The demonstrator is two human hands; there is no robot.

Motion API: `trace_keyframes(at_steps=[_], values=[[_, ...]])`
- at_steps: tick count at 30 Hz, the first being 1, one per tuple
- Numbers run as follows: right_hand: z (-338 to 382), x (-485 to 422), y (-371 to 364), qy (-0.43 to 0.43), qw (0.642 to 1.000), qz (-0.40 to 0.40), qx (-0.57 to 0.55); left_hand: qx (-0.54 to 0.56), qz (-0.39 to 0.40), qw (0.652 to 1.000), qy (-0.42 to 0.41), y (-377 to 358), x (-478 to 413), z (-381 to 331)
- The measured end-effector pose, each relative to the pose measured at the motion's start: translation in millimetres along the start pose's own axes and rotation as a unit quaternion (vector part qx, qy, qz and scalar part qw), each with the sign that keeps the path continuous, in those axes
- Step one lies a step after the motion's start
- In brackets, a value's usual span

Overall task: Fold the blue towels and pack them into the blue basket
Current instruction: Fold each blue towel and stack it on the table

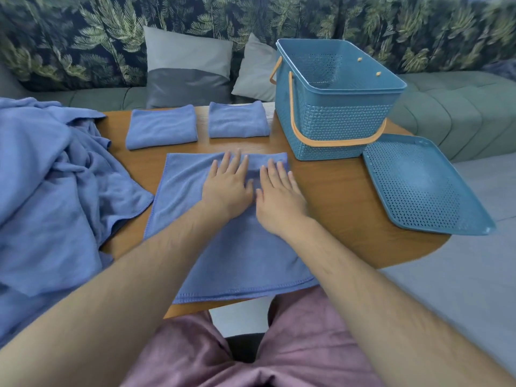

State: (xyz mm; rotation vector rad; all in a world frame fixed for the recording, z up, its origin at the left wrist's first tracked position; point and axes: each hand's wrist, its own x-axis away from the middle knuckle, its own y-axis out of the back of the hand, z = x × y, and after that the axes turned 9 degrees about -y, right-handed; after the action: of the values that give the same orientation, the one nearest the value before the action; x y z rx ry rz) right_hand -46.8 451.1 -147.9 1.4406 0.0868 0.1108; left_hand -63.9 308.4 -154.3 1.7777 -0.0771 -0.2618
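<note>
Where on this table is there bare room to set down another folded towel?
The biggest bare patch of table is right of the flat towel, bordered by the basket behind and the lid rightward. A smaller one sits between the pile, left folded towel and flat towel. The back is crowded: that towel, the right folded towel, then basket.

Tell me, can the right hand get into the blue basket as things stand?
Probably yes: the right hand lies flat on the towel near the blue basket, whose lid lies off beside it and whose handle hangs down.
</note>
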Motion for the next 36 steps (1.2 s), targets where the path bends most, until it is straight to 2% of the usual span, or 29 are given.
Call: trace_keyframes(at_steps=[7, 9, 13, 16, 20, 26, 33, 36], values=[[-17, 102, 6, 0.080, 0.993, 0.052, -0.072, 0.118, 0.074, 0.988, -0.068, 17, 120, -24], [-26, 119, 2, 0.109, 0.986, 0.060, -0.115, 0.130, 0.066, 0.984, -0.101, 14, 148, -24], [-41, 141, -2, 0.170, 0.967, 0.005, -0.192, 0.188, 0.004, 0.972, -0.144, 14, 174, -23], [-44, 142, 7, 0.205, 0.963, 0.020, -0.176, 0.233, 0.004, 0.958, -0.165, 17, 182, -20], [-50, 139, 12, 0.248, 0.958, 0.041, -0.137, 0.192, 0.010, 0.962, -0.197, 19, 185, -19], [-56, 139, 20, 0.227, 0.956, 0.032, -0.180, 0.185, -0.020, 0.957, -0.221, 27, 183, -18], [-60, 138, 23, 0.228, 0.960, 0.053, -0.151, 0.133, 0.002, 0.974, -0.182, 48, 188, 10], [-63, 134, 23, 0.212, 0.967, 0.011, -0.142, 0.131, 0.011, 0.981, -0.145, 59, 186, 24]])
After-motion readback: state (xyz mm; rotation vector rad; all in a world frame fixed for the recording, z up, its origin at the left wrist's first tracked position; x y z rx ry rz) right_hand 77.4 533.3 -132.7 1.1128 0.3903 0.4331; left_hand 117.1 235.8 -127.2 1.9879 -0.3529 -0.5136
